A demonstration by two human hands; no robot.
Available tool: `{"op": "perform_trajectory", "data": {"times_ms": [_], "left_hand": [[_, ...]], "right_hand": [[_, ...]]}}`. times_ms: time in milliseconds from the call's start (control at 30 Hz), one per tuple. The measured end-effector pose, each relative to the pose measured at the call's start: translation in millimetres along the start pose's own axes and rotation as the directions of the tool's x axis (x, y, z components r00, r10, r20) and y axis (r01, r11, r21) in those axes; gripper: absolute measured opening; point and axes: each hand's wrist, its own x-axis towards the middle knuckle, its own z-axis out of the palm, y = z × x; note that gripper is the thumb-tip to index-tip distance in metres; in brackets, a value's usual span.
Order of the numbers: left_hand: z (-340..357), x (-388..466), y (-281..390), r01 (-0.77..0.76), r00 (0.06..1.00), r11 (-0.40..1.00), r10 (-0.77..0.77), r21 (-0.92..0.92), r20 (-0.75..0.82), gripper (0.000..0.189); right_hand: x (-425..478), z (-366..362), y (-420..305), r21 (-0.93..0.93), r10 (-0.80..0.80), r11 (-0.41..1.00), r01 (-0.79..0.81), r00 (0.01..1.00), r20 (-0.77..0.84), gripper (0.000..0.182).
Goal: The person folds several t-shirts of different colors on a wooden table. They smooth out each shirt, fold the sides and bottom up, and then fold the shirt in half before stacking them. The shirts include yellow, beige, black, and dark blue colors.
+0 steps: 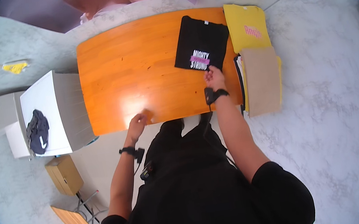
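A folded black T-shirt (202, 41) with white and pink lettering lies slightly askew on the right part of the orange wooden table (125, 71). My right hand (214, 76) has its fingers at the shirt's lower edge, by the lettering; whether they pinch the cloth is not clear. Near the table's front edge, left of centre, my left hand (137, 124) hovers with curled fingers, well apart from the shirt and with nothing visible in it. Both wrists wear black straps with small devices.
Right of the table are a folded yellow shirt (246, 27) and a brown cardboard sheet (261, 81) over a stack of folded cloth. At left, a white cabinet (48, 96) bears a crumpled dark garment (38, 131). A cardboard box (64, 175) stands lower left, near a folding stool (74, 223).
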Motion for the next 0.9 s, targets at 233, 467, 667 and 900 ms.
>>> {"op": "perform_trajectory", "data": {"times_ms": [233, 467, 667, 900], "left_hand": [[97, 114, 114, -0.205, 0.965, 0.94, 0.241, 0.274, -0.104, 0.046], [209, 128, 144, -0.065, 0.94, 0.889, 0.207, 0.453, -0.271, 0.063], [193, 143, 138, -0.055, 0.998, 0.998, 0.054, 0.006, 0.034, 0.035], [185, 110, 168, 0.06, 0.973, 0.886, 0.051, -0.46, 0.224, 0.041]], "right_hand": [[-74, -100, 71, -0.113, -0.167, 0.982, 0.152, 0.976, -0.137, 0.028], [-79, -113, 63, 0.15, -0.143, 0.971, 0.187, 0.954, -0.263, 0.028], [-77, -102, 39, 0.206, -0.224, 0.936, 0.286, 0.934, -0.276, 0.018], [-83, -115, 14, 0.025, -0.453, 0.885, 0.464, 0.874, -0.176, 0.039]]}}
